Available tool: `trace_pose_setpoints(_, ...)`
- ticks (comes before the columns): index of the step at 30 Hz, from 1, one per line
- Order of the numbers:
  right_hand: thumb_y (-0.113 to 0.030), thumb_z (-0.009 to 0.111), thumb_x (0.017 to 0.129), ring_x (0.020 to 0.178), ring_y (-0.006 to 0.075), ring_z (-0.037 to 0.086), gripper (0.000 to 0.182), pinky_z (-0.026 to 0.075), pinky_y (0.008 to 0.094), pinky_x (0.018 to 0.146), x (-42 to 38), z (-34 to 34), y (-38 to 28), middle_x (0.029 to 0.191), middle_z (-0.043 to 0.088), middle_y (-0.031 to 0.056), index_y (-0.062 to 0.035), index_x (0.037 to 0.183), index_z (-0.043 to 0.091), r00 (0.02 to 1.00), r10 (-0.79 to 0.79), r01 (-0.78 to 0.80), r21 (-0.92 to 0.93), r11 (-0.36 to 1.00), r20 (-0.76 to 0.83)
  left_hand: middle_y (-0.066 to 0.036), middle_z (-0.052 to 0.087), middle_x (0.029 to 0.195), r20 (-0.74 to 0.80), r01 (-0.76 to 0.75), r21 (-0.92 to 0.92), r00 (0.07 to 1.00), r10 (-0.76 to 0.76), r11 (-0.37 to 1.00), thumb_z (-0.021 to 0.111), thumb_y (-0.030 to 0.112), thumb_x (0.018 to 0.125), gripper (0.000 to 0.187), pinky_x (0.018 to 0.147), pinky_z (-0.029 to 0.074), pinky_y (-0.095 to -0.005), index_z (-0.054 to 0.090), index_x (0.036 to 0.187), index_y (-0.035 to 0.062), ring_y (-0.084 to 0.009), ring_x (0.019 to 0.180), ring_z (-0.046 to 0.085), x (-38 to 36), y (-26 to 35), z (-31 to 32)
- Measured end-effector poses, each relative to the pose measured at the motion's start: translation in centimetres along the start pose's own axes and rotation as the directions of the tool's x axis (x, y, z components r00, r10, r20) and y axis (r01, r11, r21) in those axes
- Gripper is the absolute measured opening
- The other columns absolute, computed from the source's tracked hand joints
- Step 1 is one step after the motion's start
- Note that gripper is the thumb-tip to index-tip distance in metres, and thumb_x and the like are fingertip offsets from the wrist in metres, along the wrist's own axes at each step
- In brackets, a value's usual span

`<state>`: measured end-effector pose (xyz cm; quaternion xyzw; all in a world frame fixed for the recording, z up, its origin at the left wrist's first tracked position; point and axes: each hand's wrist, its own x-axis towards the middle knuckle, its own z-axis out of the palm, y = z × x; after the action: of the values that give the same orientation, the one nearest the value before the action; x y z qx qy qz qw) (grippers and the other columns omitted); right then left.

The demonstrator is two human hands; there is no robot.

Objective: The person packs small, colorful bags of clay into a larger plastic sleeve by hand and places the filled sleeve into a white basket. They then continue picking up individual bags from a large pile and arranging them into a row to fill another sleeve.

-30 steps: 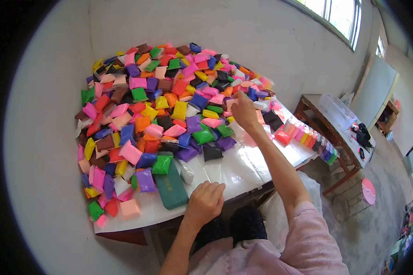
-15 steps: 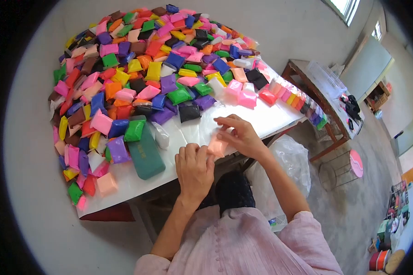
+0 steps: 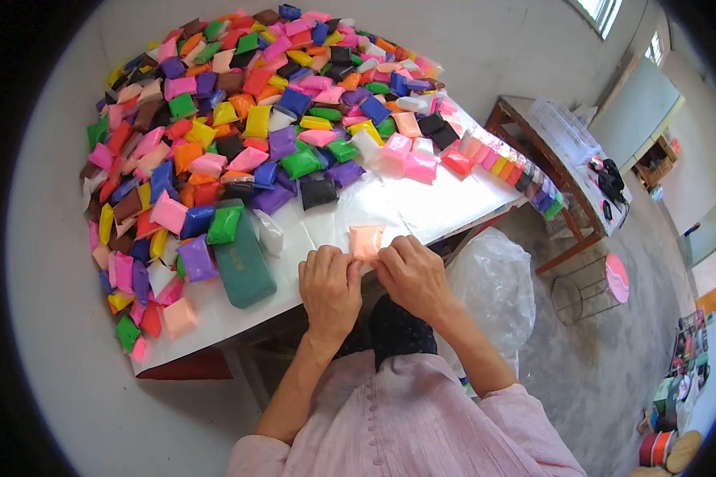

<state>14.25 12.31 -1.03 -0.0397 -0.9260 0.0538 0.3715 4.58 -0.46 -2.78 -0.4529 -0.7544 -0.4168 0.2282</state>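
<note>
Pinching a peach-coloured clay packet (image 3: 367, 240) at its near edge, both hands meet at the front of the white tabletop (image 3: 445, 203). Head view: left hand (image 3: 330, 288) grips the packet's left corner, right hand (image 3: 412, 274) its right corner; the packet lies flat just beyond the fingertips. Risk, judged: uneven pull could tear the thin wrap or let it slip free. Wrists low, forearms converging, knuckles up. Heap of coloured packets (image 3: 239, 119) behind; green case (image 3: 243, 266) left.

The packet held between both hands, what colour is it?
The packet is pale peach-pink, seen in the head view.
</note>
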Motion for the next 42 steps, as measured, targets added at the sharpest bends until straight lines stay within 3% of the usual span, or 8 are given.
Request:
trace_pose_setpoints(12, -0.013, 0.068, 0.080, 0.068, 0.0260, 0.055, 0.017, 0.046, 0.0389, 0.060, -1.2, 1.0, 1.0, 0.076, 0.050, 0.0077, -0.0068, 0.078, 0.053, 1.000, -0.006, 0.006, 0.025, 1.000, -0.007, -0.011, 0.053, 0.088, -0.060, -0.158, 0.070, 0.985, 0.162, 0.985, 0.065, 0.006, 0.083, 0.009, 0.075, 0.039, -0.0421, 0.058, 0.088, 0.0028, -0.0302, 0.081, 0.051, -0.8, -0.6, 0.6)
trace_pose_setpoints(17, -0.009, 0.063, 0.088, 0.066, 0.0199, 0.058, 0.008, 0.045, 0.0314, 0.057, -2.9, 0.4, 0.2, 0.078, 0.058, 0.0078, -0.0017, 0.089, 0.060, 0.963, 0.265, -0.239, 0.285, 0.928, -0.057, -0.013, 0.054, 0.090, -0.120, -0.131, 0.028, 0.984, 0.134, 0.991, 0.065, 0.001, 0.083, 0.009, 0.073, 0.040, -0.0429, 0.058, 0.089, 0.0008, -0.0315, 0.080, 0.051, -1.2, -1.1, 0.4)
trace_pose_setpoints(21, -0.014, 0.058, 0.096, 0.067, 0.0081, 0.055, 0.020, 0.042, 0.0226, 0.055, -1.6, -1.9, -0.7, 0.086, 0.065, 0.0029, 0.0024, 0.106, 0.063, 0.727, 0.592, -0.638, 0.664, 0.391, 0.350, -0.014, 0.056, 0.091, -0.207, -0.118, -0.121, 0.974, 0.091, 0.986, 0.065, 0.000, 0.085, 0.008, 0.070, 0.042, -0.0419, 0.060, 0.091, -0.0006, -0.0324, 0.079, 0.052, -1.3, -0.6, -0.5)
trace_pose_setpoints(25, -0.016, 0.065, 0.092, 0.063, 0.0061, 0.047, 0.026, 0.032, 0.0198, 0.052, 1.2, -2.6, -0.3, 0.078, 0.056, 0.0014, 0.0032, 0.110, 0.063, 0.683, 0.223, -0.665, 0.718, -0.206, 0.696, -0.015, 0.057, 0.093, -0.238, -0.133, -0.123, 0.966, 0.101, 0.983, 0.067, 0.002, 0.086, 0.010, 0.071, 0.043, -0.0414, 0.061, 0.094, -0.0008, -0.0323, 0.080, 0.053, -1.0, 0.2, -1.8)
trace_pose_setpoints(29, -0.017, 0.068, 0.090, 0.061, 0.0051, 0.045, 0.021, 0.030, 0.0199, 0.051, 2.6, -1.3, -0.4, 0.076, 0.056, 0.0011, 0.0001, 0.101, 0.063, 0.735, 0.104, -0.617, 0.724, -0.310, 0.670, -0.015, 0.059, 0.101, -0.143, -0.115, -0.020, 0.984, 0.111, 0.993, 0.069, 0.007, 0.084, 0.022, 0.078, 0.044, -0.0438, 0.061, 0.104, 0.0007, -0.0337, 0.088, 0.056, 0.2, -0.1, -4.3)
trace_pose_setpoints(35, -0.013, 0.069, 0.090, 0.064, 0.0059, 0.052, 0.017, 0.036, 0.0211, 0.052, 6.9, 0.9, -0.6, 0.079, 0.059, 0.0011, -0.0024, 0.102, 0.063, 0.801, 0.121, -0.587, 0.809, -0.030, 0.586, -0.018, 0.057, 0.125, -0.036, -0.003, 0.111, 0.999, 0.007, 0.994, 0.073, 0.015, 0.080, 0.051, 0.098, 0.041, -0.0441, 0.057, 0.127, 0.0031, -0.0366, 0.114, 0.053, 4.8, -3.0, -10.3)
trace_pose_setpoints(39, -0.011, 0.069, 0.087, 0.067, 0.0140, 0.061, 0.026, 0.049, 0.0269, 0.060, 7.9, 5.9, -1.4, 0.092, 0.065, 0.0061, -0.0004, 0.109, 0.060, 0.954, 0.177, -0.299, 0.765, 0.571, 0.241, -0.017, 0.056, 0.129, 0.247, -0.139, 0.224, 0.965, 0.082, 0.965, 0.074, 0.023, 0.079, 0.054, 0.105, 0.034, -0.0459, 0.058, 0.126, 0.0028, -0.0348, 0.121, 0.050, 7.3, -5.9, -9.6)
trace_pose_setpoints(42, -0.012, 0.071, 0.083, 0.069, 0.0215, 0.064, 0.037, 0.051, 0.0332, 0.063, 8.2, 7.1, -2.2, 0.101, 0.065, 0.0115, -0.0022, 0.115, 0.057, 0.949, 0.130, -0.296, 0.664, 0.687, 0.289, -0.018, 0.058, 0.127, 0.337, -0.042, 0.200, 0.941, -0.029, 0.979, 0.074, 0.023, 0.078, 0.051, 0.107, 0.031, -0.0460, 0.061, 0.123, 0.0029, -0.0337, 0.121, 0.051, 6.3, -8.1, -9.1)
